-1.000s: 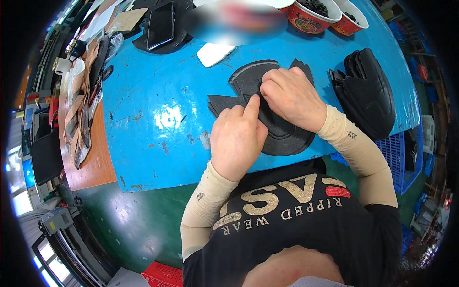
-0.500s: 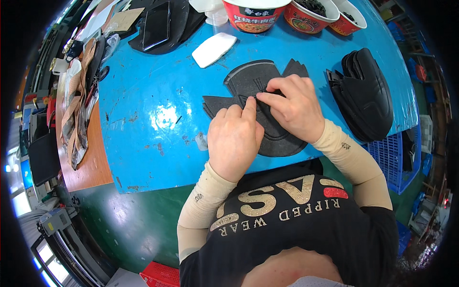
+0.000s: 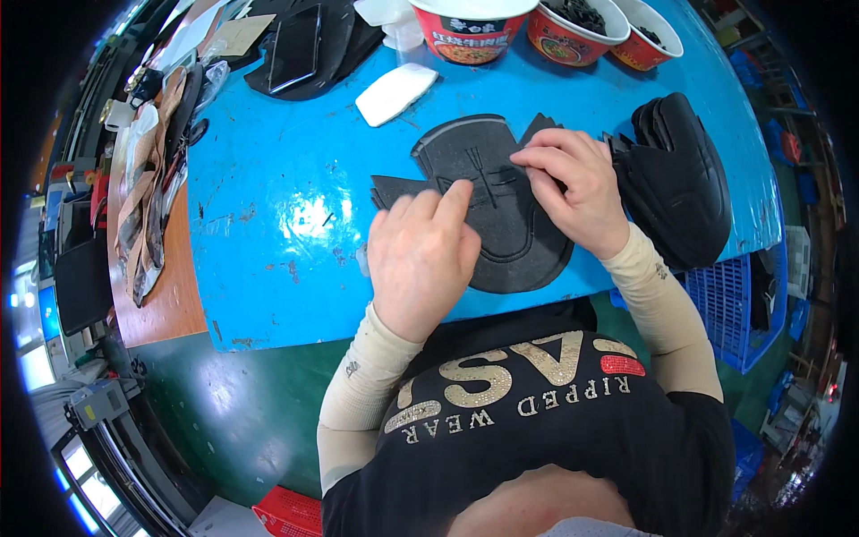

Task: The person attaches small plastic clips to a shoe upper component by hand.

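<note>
While left hand (image 3: 420,258) points its index over black panel (image 3: 503,224), thumb parted | right hand (image 3: 582,192) arches, fingers bent, grip unclear

Blue tabletop (image 3: 259,268) lies open left of the notched black pad (image 3: 506,242); a black pad stack (image 3: 684,192) obstructs its right side, red instant-noodle bowls (image 3: 467,38) its far side.

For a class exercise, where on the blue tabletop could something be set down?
The widest patch, with a dark fleck, lies between the wooden table and left hand. A smaller one lies between the red bowls and black stack. Crowded: the far edge, with bowls and phone, and beside the right hand.
</note>
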Demonstrator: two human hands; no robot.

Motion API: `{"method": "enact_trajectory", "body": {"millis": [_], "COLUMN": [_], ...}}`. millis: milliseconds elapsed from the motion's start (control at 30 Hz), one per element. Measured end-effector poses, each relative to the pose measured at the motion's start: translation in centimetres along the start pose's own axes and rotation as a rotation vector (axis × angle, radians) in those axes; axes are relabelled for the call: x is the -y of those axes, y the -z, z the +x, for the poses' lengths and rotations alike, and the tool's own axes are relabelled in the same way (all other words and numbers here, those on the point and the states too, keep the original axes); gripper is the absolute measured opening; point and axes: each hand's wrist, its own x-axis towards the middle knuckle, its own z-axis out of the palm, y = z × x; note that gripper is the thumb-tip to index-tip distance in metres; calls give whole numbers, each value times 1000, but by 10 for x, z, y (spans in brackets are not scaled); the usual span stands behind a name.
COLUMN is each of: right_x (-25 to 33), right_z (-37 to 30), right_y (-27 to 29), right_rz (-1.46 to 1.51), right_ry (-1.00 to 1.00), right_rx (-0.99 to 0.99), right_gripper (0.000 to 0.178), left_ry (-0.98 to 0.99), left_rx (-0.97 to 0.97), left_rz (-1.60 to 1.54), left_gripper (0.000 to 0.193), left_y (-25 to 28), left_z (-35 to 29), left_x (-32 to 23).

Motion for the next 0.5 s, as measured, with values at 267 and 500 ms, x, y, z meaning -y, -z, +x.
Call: {"method": "enact_trajectory", "body": {"millis": [267,500], "right_x": [-7,-8], "right_z": [-9,-10], "right_y": [-6,-9], "right_rz": [-126,-161], "right_ry": [174,176], "right_rx": [27,26], "right_gripper": [24,18], "left_ry": [-110,-151], "left_rx": [66,87], "left_rz": [84,260], "left_gripper": [33,34], "left_y": [-20,-24], "left_z": [18,15], "left_x": [-6,-13]}}
